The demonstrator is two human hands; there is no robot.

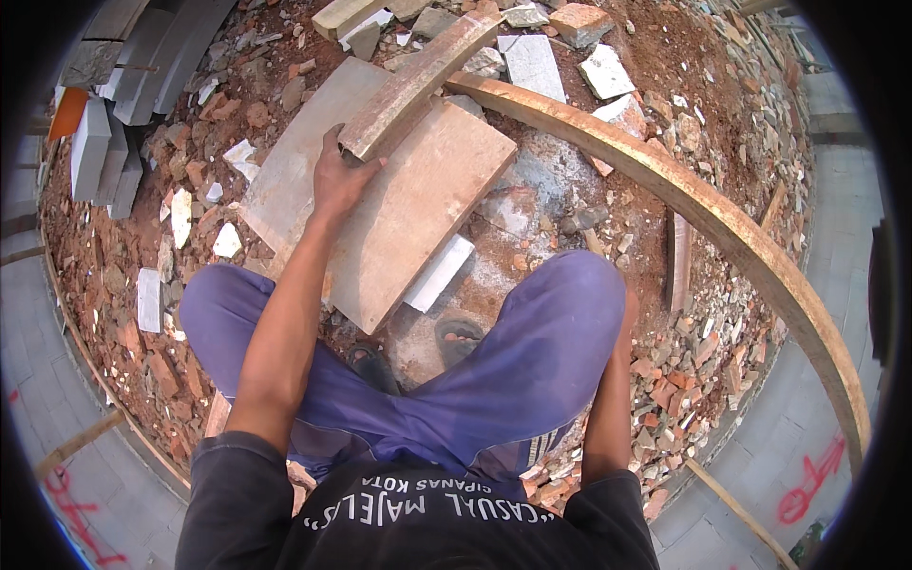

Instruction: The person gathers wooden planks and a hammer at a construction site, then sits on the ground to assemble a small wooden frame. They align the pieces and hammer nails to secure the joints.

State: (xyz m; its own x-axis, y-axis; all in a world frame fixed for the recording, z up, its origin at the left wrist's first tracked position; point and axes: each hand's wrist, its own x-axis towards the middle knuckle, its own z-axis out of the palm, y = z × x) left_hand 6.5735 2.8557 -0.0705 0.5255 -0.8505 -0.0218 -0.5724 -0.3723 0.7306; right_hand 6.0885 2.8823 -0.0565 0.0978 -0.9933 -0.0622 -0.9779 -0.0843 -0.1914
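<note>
My left hand is closed round the near end of a short, squared wooden beam. That beam slants up and away to the right, across a flat pale brown board. Under and beside the board, to its left, shows a greyish flat panel. A white block sticks out from beneath the board's lower right edge. My right forearm runs down behind my right knee, which hides the hand.
A long timber stretches from the board's far side toward the right rim. Broken bricks and rubble cover the reddish ground. Stacked grey blocks stand at the far left. Grey block walls border both sides. My sandalled feet are close to the board.
</note>
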